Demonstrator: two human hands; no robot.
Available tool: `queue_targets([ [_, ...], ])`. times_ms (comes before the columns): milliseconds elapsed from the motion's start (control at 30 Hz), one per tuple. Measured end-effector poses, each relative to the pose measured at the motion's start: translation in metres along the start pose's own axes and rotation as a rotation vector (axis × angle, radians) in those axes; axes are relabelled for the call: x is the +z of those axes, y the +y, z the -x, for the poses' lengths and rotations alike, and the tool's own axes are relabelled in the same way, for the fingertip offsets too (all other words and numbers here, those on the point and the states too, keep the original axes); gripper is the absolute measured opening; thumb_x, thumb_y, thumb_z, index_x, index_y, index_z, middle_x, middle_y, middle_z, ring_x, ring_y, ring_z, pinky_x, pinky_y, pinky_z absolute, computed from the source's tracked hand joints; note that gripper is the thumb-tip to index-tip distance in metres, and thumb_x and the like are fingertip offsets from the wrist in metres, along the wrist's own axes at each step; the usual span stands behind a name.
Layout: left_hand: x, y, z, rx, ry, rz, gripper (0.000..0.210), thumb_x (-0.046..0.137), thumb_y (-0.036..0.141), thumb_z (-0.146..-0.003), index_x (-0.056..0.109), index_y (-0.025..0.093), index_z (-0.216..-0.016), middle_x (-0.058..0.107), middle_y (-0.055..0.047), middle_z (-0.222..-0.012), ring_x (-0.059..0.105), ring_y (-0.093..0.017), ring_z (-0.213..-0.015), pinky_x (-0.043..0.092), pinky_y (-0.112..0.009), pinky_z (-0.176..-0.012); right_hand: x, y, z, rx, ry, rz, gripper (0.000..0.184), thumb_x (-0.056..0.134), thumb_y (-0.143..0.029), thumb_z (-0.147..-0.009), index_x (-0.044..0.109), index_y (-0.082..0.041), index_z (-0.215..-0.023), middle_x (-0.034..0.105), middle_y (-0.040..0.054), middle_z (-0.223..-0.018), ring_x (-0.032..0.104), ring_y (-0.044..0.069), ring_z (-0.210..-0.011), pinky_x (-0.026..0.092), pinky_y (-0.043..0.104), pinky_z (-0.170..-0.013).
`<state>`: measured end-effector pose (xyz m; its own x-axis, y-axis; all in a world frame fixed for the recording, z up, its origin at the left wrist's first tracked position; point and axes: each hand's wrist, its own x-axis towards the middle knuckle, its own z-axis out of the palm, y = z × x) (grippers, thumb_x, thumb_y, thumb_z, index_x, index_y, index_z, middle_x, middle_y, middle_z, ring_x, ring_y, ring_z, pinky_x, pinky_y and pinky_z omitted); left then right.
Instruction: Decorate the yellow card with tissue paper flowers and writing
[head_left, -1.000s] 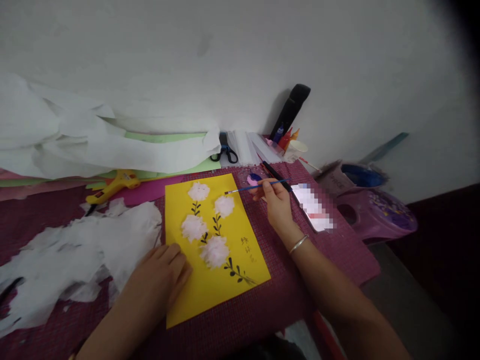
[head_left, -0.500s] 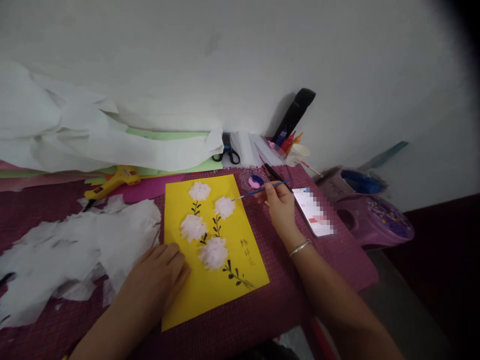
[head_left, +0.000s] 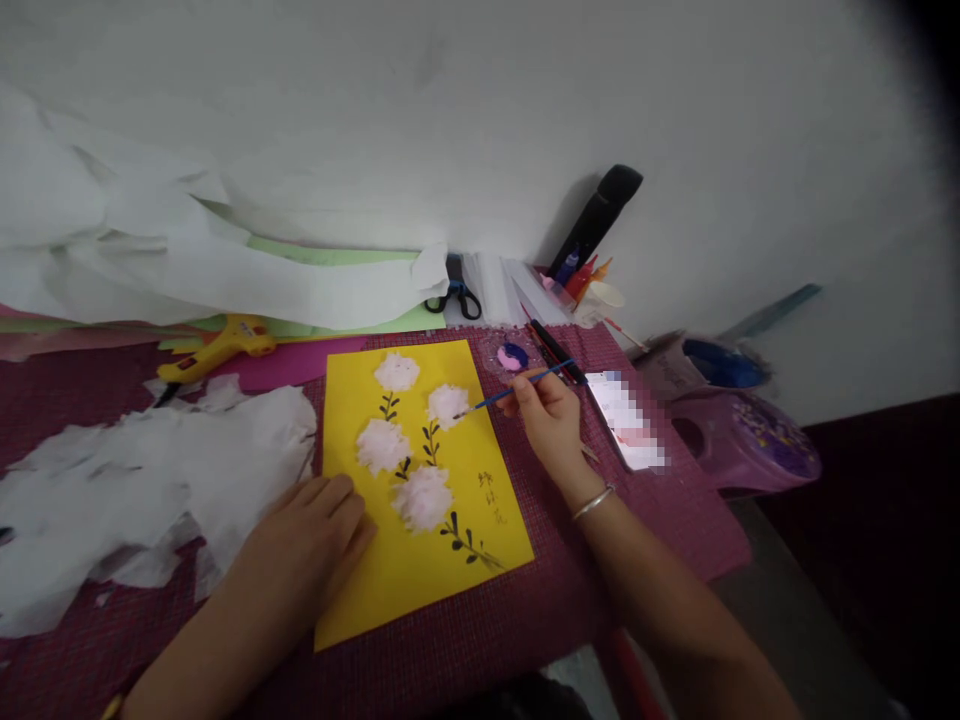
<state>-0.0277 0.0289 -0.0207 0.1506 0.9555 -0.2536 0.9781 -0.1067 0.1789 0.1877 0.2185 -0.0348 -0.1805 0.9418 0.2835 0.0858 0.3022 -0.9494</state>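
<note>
Head view: the right hand (head_left: 546,410) is pinching a blue paintbrush (head_left: 499,395), whose tip is now reaching the lower right rim of the upper-right paper flower (head_left: 447,402), shifted from that flower's top a second ago; the brushwork is therefore staying on one bloom. The left hand (head_left: 326,515) is resting, fingers together, on the left edge of the yellow sheet (head_left: 375,590); whether it is gripping anything cannot be told. The sheet is lying near the front edge of the cloth-covered table (head_left: 667,525).
</note>
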Motion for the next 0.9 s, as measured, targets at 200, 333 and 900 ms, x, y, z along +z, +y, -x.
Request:
queue_targets([
  [200,-0.001,0.001,0.001,-0.002,0.011,0.006,0.030,0.041,0.023,-0.093,0.070,0.016,-0.085,0.067,-0.010,-0.092,0.061,-0.027,-0.089,0.049,-0.050,-0.086,-0.002,-0.005,0.003,-0.053,0.097,-0.038,0.015,0.059,-0.035,-0.087,0.058,-0.022,-0.079,0.066,-0.0045,-0.058,0.062,0.011,-0.050,0.049,0.025,-0.052],
  [333,-0.003,0.001,-0.001,-0.006,-0.010,0.013,0.031,0.040,0.022,-0.093,0.070,0.016,-0.087,0.067,-0.011,-0.094,0.061,-0.028,-0.092,0.048,-0.051,-0.088,0.005,-0.002,0.010,-0.018,-0.003,-0.055,0.015,0.061,-0.035,-0.086,0.059,-0.022,-0.080,0.066,-0.0042,-0.059,0.061,0.011,-0.051,0.049,0.025,-0.052],
  [900,0.007,-0.007,0.000,-0.017,0.021,0.078,0.030,0.041,0.029,-0.092,0.068,0.018,-0.084,0.064,-0.009,-0.090,0.058,-0.027,-0.087,0.044,-0.051,-0.088,-0.051,0.037,-0.045,-0.131,0.247,0.349,0.023,0.048,-0.042,-0.092,0.058,-0.022,-0.091,0.067,0.0012,-0.072,0.064,0.016,-0.067,0.049,0.032,-0.067],
])
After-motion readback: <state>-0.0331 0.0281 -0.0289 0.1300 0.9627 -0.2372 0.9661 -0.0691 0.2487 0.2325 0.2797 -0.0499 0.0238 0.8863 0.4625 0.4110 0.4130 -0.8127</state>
